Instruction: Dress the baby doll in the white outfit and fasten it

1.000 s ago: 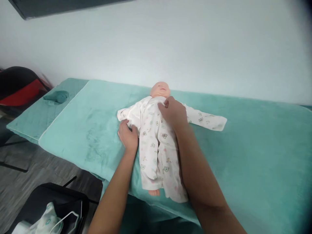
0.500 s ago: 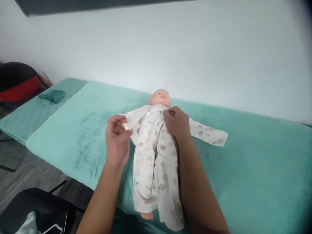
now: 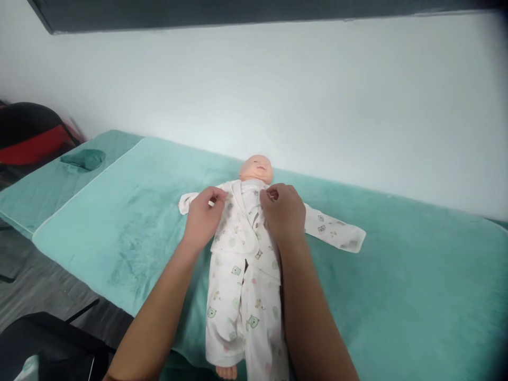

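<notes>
A baby doll [image 3: 257,169] lies on its back, head toward the wall, in a white printed wrap-style top [image 3: 234,233] and matching trousers [image 3: 226,301]. The top's front panel on the left side of the picture lies across the chest. My left hand [image 3: 204,217] is closed in a pinch on that panel near the shoulder. At the opposite side of the chest, my right hand [image 3: 283,211] pinches the top's other front edge; its fingertips are partly hidden. One long sleeve [image 3: 337,233] stretches out flat to the right, and bare toes [image 3: 226,372] show below one trouser leg.
The doll lies on a massage table with a green plush cover [image 3: 405,296], which has a face hole [image 3: 84,159] at its far left end. Behind it rises a white wall [image 3: 317,106]. Black chairs [image 3: 47,344] stand at the lower left and far left.
My left hand has moved right and up from the outer sleeve to the chest. The left front panel, earlier held out to the side, now lies over the torso. My right hand stays near the collar.
</notes>
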`<state>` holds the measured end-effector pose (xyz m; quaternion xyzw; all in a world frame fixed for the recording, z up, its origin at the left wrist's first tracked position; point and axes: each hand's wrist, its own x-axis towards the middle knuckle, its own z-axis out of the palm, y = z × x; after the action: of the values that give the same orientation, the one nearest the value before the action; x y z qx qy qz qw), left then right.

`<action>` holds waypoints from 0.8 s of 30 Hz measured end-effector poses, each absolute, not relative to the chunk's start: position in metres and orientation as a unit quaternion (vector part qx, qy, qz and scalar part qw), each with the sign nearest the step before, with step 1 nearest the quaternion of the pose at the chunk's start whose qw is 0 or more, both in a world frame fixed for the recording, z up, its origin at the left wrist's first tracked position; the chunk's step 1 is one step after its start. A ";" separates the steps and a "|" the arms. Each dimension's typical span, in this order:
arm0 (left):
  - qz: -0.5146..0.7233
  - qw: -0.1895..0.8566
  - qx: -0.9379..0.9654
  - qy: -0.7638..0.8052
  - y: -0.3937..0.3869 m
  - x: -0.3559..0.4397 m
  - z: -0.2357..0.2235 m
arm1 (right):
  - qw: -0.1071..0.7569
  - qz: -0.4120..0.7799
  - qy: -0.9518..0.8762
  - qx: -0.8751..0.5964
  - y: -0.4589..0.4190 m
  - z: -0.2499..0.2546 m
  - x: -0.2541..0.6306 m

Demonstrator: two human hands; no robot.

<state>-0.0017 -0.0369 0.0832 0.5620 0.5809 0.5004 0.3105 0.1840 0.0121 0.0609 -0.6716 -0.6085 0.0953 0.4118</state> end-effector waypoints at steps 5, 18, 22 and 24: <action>0.416 0.287 0.583 0.636 0.020 0.022 0.063 | 0.444 0.159 -0.575 -0.668 0.013 0.064 0.188; 0.482 0.338 0.606 0.535 0.043 0.055 0.093 | 0.566 0.353 -0.435 -0.605 0.021 0.062 0.195; 0.433 0.261 0.644 0.574 0.055 0.059 0.082 | 0.564 0.352 -0.433 -0.609 0.021 0.061 0.195; 0.408 0.256 0.664 0.572 0.055 0.063 0.075 | 0.576 0.365 -0.420 -0.599 0.022 0.060 0.194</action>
<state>0.0630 0.0546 0.0751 0.6639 0.5722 0.4077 0.2563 0.1944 0.0222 0.0596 -0.5989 -0.4198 0.3650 0.5761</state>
